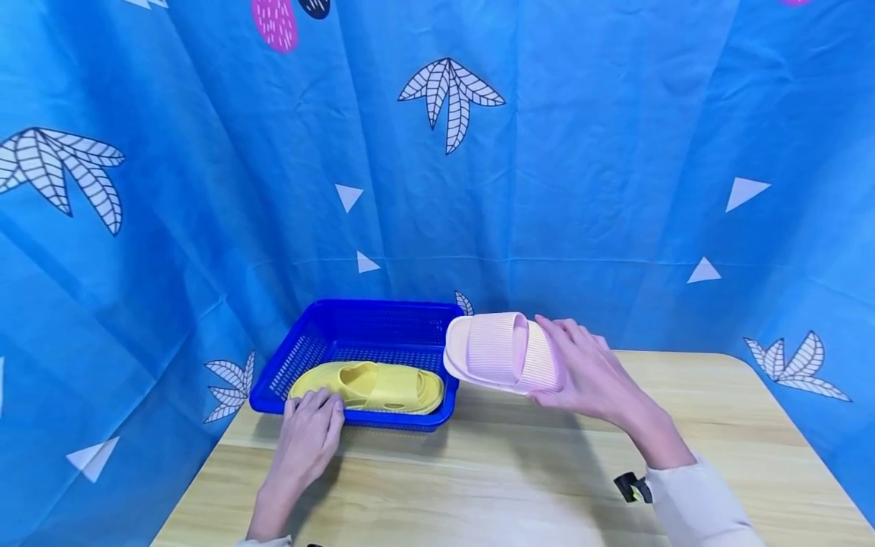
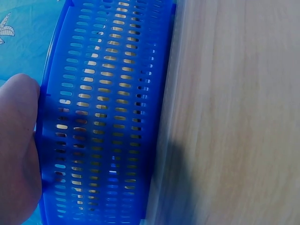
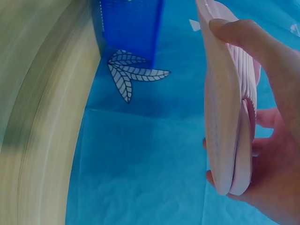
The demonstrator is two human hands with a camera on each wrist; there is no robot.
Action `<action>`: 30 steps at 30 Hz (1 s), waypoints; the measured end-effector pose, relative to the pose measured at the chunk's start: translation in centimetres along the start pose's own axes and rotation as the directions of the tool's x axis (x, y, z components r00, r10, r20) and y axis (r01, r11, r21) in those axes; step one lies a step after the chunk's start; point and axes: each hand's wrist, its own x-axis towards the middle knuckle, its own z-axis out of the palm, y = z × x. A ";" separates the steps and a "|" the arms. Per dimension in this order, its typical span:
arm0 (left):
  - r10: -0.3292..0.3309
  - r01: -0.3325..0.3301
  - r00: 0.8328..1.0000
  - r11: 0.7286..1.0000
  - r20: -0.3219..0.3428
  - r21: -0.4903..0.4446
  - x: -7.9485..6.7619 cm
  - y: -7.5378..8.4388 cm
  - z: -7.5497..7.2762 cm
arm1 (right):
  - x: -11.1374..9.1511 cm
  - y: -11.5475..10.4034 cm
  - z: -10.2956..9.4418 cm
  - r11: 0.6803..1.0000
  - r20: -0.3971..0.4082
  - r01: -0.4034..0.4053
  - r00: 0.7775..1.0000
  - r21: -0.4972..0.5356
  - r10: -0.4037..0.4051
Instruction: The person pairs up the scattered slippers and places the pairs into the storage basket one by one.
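My right hand (image 1: 584, 372) holds a pair of pale pink slippers (image 1: 495, 349) with ribbed straps, one tucked into the other, up off the table beside the basket's right end. In the right wrist view the thumb presses one face of the pink slippers (image 3: 222, 117), and fingertips come round the far side. My left hand (image 1: 311, 433) is hooked over the front rim of a blue plastic basket (image 1: 390, 304), its fingertips beside yellow slippers (image 1: 393, 387) lying along the basket's front wall. The left wrist view shows the basket's slotted side (image 2: 103, 117), with parts of the fingers visible through the slots.
The basket stands on a light wooden table (image 1: 519, 486), near its back left. A blue patterned curtain (image 1: 581, 190) hangs behind and around the table. A small black object (image 1: 629, 486) shows by the right sleeve (image 1: 704, 501).
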 end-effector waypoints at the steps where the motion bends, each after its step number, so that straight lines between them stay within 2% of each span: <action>1: 0.001 -0.001 1.000 1.000 -0.006 -0.001 -0.1 0.0 0.0 | 0.3 -0.1 0.1 1.000 0.006 0.000 1.000 0.008 0.000; 7: 0.002 -0.002 1.000 1.000 -0.022 -0.012 -0.2 -0.1 0.1 | 1.6 -0.4 0.7 0.999 0.033 0.014 0.999 0.047 -0.016; 14: -0.007 0.006 1.000 1.000 -0.010 -0.018 -0.2 -0.1 0.2 | 2.9 -0.5 1.7 0.997 -0.001 0.071 0.997 0.036 -0.071; 21: 0.005 -0.005 1.000 1.000 -0.002 -0.012 0.2 -0.2 0.3 | 4.3 -0.7 2.4 0.997 -0.004 0.060 0.998 0.042 -0.060; 30: 0.001 -0.001 1.000 1.000 -0.014 -0.008 -0.1 -0.2 0.3 | 6.5 -1.9 3.2 0.996 0.032 0.063 0.997 0.059 -0.065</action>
